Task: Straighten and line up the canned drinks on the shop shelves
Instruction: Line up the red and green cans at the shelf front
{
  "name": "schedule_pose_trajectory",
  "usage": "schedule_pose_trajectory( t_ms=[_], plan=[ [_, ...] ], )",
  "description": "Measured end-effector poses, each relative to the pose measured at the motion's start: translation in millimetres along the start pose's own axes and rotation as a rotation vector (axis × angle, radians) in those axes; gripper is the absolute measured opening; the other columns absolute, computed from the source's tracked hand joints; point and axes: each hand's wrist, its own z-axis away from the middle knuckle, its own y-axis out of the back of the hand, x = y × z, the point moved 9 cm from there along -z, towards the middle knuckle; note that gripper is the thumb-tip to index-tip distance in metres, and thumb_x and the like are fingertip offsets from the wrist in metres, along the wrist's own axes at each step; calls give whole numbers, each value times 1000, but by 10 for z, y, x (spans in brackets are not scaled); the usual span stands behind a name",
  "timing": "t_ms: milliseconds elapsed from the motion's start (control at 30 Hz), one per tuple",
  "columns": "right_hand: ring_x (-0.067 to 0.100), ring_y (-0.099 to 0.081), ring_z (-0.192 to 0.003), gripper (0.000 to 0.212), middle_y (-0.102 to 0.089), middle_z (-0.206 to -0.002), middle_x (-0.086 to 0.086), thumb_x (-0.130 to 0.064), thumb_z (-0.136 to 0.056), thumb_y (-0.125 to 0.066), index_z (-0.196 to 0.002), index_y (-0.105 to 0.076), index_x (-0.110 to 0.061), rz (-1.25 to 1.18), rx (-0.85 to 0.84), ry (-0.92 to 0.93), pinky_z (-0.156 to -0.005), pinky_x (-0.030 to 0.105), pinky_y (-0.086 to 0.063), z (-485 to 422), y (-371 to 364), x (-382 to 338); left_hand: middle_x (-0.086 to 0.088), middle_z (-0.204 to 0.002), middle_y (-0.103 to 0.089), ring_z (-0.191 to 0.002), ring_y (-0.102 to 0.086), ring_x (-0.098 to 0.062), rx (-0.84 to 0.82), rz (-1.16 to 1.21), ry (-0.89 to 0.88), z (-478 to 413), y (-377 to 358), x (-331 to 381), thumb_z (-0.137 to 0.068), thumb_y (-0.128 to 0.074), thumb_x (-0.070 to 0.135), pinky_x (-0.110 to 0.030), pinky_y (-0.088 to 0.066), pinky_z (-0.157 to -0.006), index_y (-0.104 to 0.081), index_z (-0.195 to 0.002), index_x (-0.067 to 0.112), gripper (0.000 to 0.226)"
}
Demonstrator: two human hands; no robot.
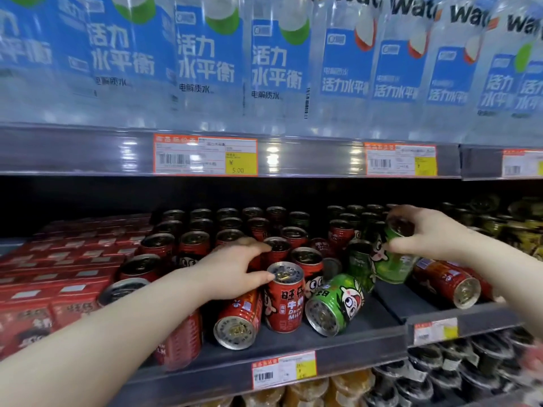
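The right hand [426, 236] is clasping a tilted green milk can [392, 264] by its top, probably to stand it upright. The left hand [235, 271] is lying spread, holding nothing, its thumb steadying the upright red milk can [284, 298] beside it, while a toppled green can [335, 306] is lying between the two grips.

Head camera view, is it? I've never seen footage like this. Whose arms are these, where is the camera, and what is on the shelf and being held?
There is no machine here. These are a person's two bare arms, filmed by a wide-angle camera worn on the head, looking forward and down. The shelf carries small drink cans, mostly upright red cans. A fallen red can and a fallen green can lie at the front. The right hand holds a tilted green can by its top. The left hand lies over red cans, thumb on one lid; whether it grips any I cannot tell. Bottles stand above, red cartons to the left.
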Motion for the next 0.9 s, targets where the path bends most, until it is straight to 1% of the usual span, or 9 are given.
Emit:
schedule_pose_trajectory(
  t_ms=[100,267,367,500,600,667,733,800,900],
  plan=[
    [18,-50,-120,68,-50,-137,2,-27,-73,-71,-135,-45,-18,44,-56,-39,-91,22,-38,2,-26,85,10,-147,-35,-134,-35,-10,-31,26,-14,-9,-67,15,-86,-50,55,-30,-33,-110,-36,-139,35,59],
    [18,-54,-104,73,-55,-122,4,-32,-67,-76,-129,-44,-14,74,-125,-138,-86,25,-45,-39,-299,383,11,-143,-41,-130,-39,-8,-46,30,-33,-13,-103,0,-86,-48,57,-31,-36,-108,-41,-136,38,54],
    [21,-53,-110,81,-52,-126,6,-35,-64,-79,-130,-39,-10,45,-141,-210,-91,29,-46,-78,-488,582,14,-137,-46,-125,-44,-7,-48,43,-45,-16,-112,14,-87,-48,55,-30,-39,-105,-45,-132,39,48],
    [23,-49,-121,77,-46,-137,8,-33,-71,-74,-137,-39,-13,45,-154,-230,-97,29,-44,-138,-626,696,16,-131,-51,-119,-48,-5,-55,67,-63,-22,-118,18,-87,-48,56,-32,-43,-101,-49,-126,44,41],
    [28,-43,-127,78,-37,-143,11,-39,-75,-69,-142,-34,-17,281,-167,-193,-101,33,-41,-166,-610,545,15,-132,-51,-121,-47,-6,-62,69,-66,-20,-124,22,-87,-48,55,-34,-42,-102,-50,-125,44,40],
    [31,-40,-130,73,-34,-144,10,-43,-78,-66,-141,-36,-23,377,-44,-34,-103,35,-39,-167,-512,157,13,-136,-49,-125,-45,-9,-61,58,-47,-16,-111,10,-88,-49,52,-34,-40,-105,-49,-128,42,41],
    [25,-46,-125,55,-45,-135,5,-36,-81,-64,-132,-49,-23,195,78,238,-103,31,-39,-86,-452,-425,10,-140,-45,-130,-41,-11,-42,22,-16,-3,-62,-29,-90,-49,46,-32,-36,-108,-48,-131,36,42],
    [16,-51,-118,40,-54,-124,-2,-35,-84,-62,-122,-58,-24,87,31,523,-101,31,-41,124,-559,-1056,9,-141,-44,-130,-40,-12,-10,-22,12,31,15,-85,-92,-49,40,-29,-34,-109,-50,-131,30,40],
    [13,-42,-125,49,-50,-132,-6,-38,-82,-63,-129,-51,-29,222,-171,907,-107,34,-34,507,-1020,-1823,4,-135,-50,-126,-44,-14,47,-47,36,160,142,-213,-93,-50,33,-25,-35,-106,-57,-126,24,34]
  ],
)
